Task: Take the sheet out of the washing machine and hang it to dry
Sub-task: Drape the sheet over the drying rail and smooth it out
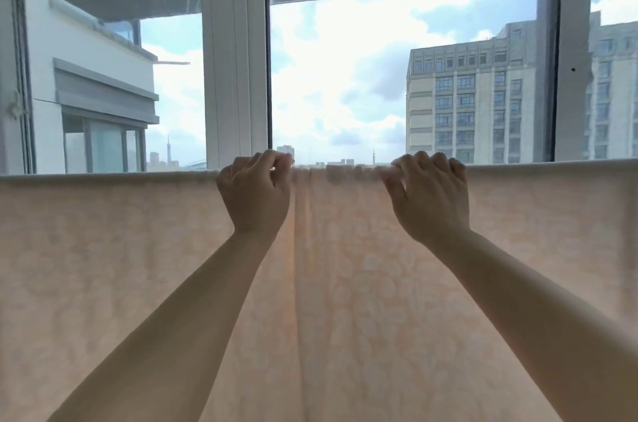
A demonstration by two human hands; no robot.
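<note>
The sheet [145, 283] already hangs over a support hidden under its top fold, in front of the window [234, 59]; the left hand [253, 192] and right hand [429, 199] each have a curled grip pinching that top edge. To do this well, draw the hands apart to pull out the gathered pleats between them. The cloth is thin, pale peach, faintly floral and translucent.

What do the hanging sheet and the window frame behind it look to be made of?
Sheet: thin woven cloth, likely cotton, matte peach with a pale printed pattern; daylight glows through and it hangs in soft folds. Window frame: smooth white, ridged, plastic or painted metal.
</note>
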